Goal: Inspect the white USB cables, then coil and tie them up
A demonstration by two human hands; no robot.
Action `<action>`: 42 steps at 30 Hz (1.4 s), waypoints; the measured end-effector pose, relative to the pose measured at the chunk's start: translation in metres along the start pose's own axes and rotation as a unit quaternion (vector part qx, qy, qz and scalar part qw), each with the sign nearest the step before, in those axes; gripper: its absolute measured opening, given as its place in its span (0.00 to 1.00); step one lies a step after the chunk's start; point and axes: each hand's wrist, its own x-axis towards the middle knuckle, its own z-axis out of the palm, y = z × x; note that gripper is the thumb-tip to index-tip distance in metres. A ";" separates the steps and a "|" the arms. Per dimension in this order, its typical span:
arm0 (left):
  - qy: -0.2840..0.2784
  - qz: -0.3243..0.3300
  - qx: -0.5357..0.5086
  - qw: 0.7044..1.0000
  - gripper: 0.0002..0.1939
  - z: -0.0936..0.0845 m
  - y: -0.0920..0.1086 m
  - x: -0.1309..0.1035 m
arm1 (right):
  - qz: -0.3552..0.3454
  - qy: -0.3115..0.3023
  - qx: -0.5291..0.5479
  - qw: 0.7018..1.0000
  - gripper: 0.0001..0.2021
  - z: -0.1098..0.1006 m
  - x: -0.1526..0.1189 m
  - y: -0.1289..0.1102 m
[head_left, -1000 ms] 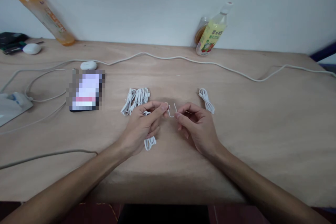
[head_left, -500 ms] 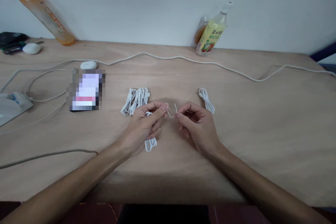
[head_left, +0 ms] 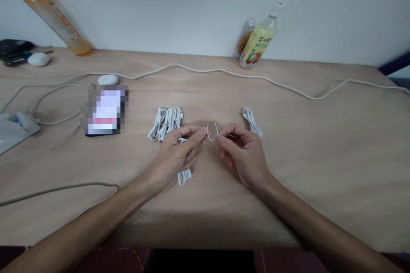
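A thin white twist tie (head_left: 210, 138), bent into a U, spans the gap between my two hands. My left hand (head_left: 181, 149) is closed, with thumb and forefinger pinching one side of the tie. My right hand (head_left: 241, 149) pinches the other side, its fingers curled. Beneath my left hand shows a coiled white cable (head_left: 184, 176), mostly hidden; whether the palm also grips it I cannot tell. Several coiled white cables (head_left: 165, 121) lie side by side just beyond my left hand. Another coiled cable (head_left: 252, 122) rests beyond my right hand.
A phone (head_left: 105, 111) and a white earbud case (head_left: 108, 79) lie left. A long white cord (head_left: 221, 70) crosses the wooden table (head_left: 336, 158). Near the wall stand an orange drink bottle (head_left: 54, 21) and a yellow drink bottle (head_left: 259, 42). A tiny white strip (head_left: 217, 91) lies mid-table.
The twist tie's ends have shifted slightly and its U has opened a little wider. My left fingertips have moved slightly right. Both hands keep their pinch.
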 end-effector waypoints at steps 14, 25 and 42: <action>-0.029 -0.023 -0.011 0.999 0.19 -0.001 -0.001 -0.001 | 0.023 -0.012 0.017 1.000 0.15 0.000 0.001 0.001; -0.081 -0.052 -0.055 0.994 0.19 -0.003 -0.002 0.000 | 0.029 -0.043 0.058 0.997 0.12 -0.001 0.000 -0.001; -0.032 0.009 -0.054 0.998 0.19 0.001 -0.002 -0.001 | -0.029 -0.033 0.026 0.999 0.14 0.000 0.000 -0.002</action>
